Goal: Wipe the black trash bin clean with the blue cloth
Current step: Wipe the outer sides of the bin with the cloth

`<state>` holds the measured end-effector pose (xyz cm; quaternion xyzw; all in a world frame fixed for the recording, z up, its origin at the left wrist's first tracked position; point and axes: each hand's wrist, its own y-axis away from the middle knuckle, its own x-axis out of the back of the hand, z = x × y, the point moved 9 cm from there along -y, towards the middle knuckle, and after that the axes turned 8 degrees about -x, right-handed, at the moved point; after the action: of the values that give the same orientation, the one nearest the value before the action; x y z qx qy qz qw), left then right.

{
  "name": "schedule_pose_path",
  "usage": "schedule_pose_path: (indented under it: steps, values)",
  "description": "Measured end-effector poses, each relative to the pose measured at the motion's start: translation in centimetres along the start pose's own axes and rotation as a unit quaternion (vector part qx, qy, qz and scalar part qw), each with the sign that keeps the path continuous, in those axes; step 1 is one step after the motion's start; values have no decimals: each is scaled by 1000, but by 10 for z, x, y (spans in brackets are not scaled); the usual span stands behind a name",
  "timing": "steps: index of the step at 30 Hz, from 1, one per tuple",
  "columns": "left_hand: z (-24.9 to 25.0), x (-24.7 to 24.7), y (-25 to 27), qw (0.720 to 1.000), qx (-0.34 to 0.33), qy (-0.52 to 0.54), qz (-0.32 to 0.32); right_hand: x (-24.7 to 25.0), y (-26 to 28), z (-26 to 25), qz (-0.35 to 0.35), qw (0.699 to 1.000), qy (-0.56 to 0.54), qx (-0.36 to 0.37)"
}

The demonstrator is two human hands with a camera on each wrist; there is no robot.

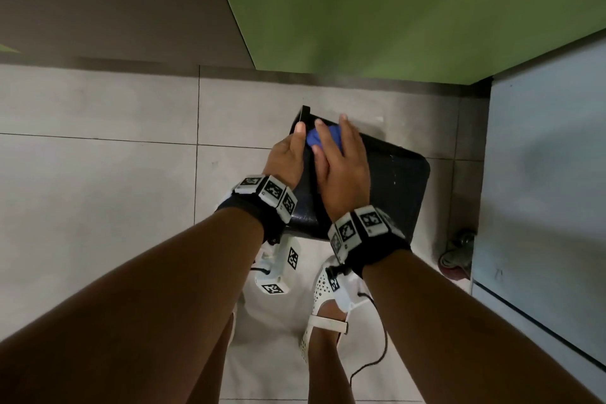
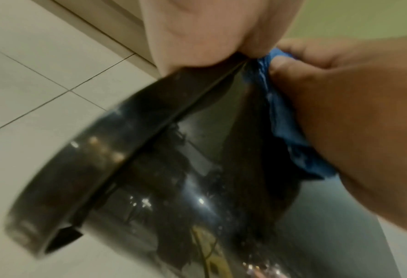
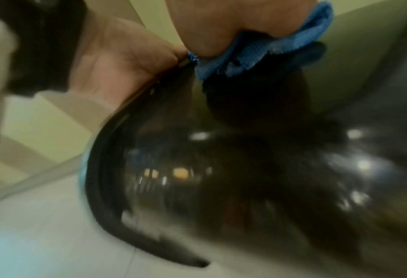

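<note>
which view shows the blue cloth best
The right wrist view: the cloth fills the top, its weave and frayed edge plain under the right hand. The left wrist view shows a bunched strip along that hand's edge. The head view shows only a small patch between the fingers, against the bin.

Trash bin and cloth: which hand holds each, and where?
Left hand grips the black trash bin by its rim; right hand presses the blue cloth against the bin's side.

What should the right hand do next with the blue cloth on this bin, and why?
Probably slide the right hand toward the far, uncovered side of the black trash bin, pressing the blue cloth along. The left hand steadies the rim, and pale specks show on that side.
</note>
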<state>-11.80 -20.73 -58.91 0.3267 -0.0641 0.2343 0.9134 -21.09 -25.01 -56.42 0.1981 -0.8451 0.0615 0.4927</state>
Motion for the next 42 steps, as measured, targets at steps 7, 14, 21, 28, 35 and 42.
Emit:
schedule_pose_path:
  steps: [7,14,21,28,35,42]
  values:
    - [-5,0,2,999,29,40,20,-17,-79,29,-180,960,3,-216]
    - [-16,0,4,996,54,58,30,-4,-17,-13,-28,999,28,-37]
    - [-16,0,5,997,47,51,47,-23,-66,16,-161,977,25,-134]
    - [-24,3,-1,996,39,23,72,41,-21,110,-2,980,76,-186]
    - [-26,2,-1,996,31,35,76,31,-17,97,30,958,103,-266]
    - [-22,-1,4,992,35,95,75,-18,7,-3,-54,994,90,-29]
